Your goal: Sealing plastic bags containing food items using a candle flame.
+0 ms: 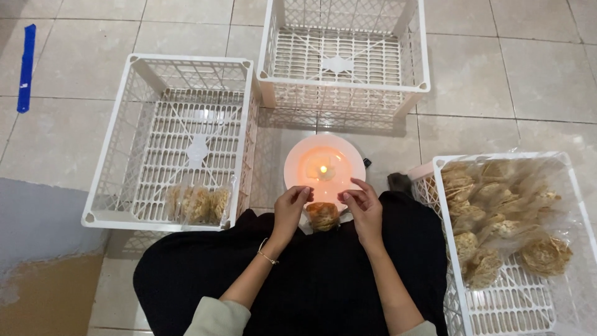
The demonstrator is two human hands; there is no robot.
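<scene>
My left hand (290, 207) and my right hand (362, 208) pinch the top of a small clear plastic bag of round crackers (323, 215), holding it between them over my lap. The bag's top edge is close to a lit candle (323, 169) standing on a white plate (298, 163) on the tiled floor just beyond my knees. A thin bracelet circles my left wrist.
A white plastic crate (112, 168) at my left holds one sealed bag of crackers (199, 203). An empty white crate (345, 87) stands behind the plate. A crate (528, 298) at my right holds several bagged crackers (497, 211). A blue strip (25, 68) lies far left.
</scene>
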